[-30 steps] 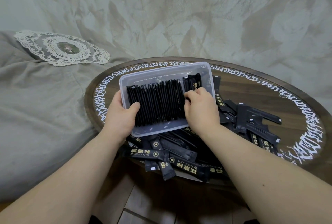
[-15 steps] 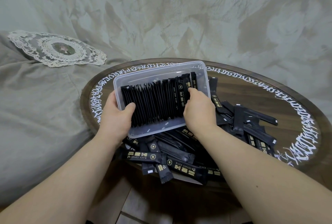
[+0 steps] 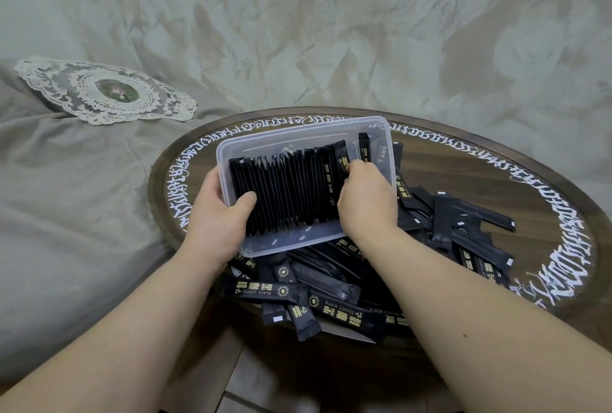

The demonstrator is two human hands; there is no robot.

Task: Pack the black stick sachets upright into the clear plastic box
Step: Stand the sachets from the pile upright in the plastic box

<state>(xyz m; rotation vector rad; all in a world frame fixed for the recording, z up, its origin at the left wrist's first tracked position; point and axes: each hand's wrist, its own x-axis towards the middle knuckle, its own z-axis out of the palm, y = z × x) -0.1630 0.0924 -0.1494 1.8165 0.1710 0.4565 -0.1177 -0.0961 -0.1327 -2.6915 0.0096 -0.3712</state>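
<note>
Clear plastic box (image 3: 298, 134) is held tilted over the round counter (image 3: 496, 180), its near edge resting over the heap of loose sachets (image 3: 334, 293). Left hand (image 3: 217, 223) grips the box's left near corner, thumb hooked over the rim onto the packed row of sachets (image 3: 284, 194), fingers under the wall. Right hand (image 3: 366, 200) is curled at the row's right end, fingertips pushed in among the last few sachets; whether it pinches one or only presses them over cannot be told. Row stands on edge, filling most of the box; a gap remains at the right end, where one or two sachets lean loose. Judgement: sachets are light, thin and slick-foiled, stiff along their length but easily fanned; the row will likely slump if unsupported. Best taken by the long edges, several at once, and slid down into the gap. Box is light and flexible, so hold at the corner. More sachets (image 3: 463, 223) lie scattered right of the box.
</note>
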